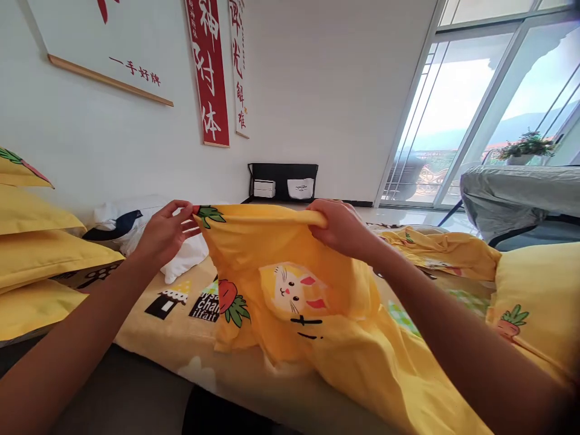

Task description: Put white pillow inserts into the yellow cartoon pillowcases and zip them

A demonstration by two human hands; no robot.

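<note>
A yellow pillowcase printed with a rabbit face and carrots hangs stretched between my hands over the bed. My left hand pinches its upper left corner, by a carrot's green leaves. Fingers wrapped round the top edge, my right hand grips the cloth farther right. The lower part drapes in folds onto the patterned sheet and runs toward the bottom right. What lies inside the cloth, if anything, is hidden.
Yellow pillows are stacked at the left. A plump yellow pillow and a crumpled yellow cloth lie at the right. White cloth sits behind my left hand. Beyond are a black bench and a grey-covered table.
</note>
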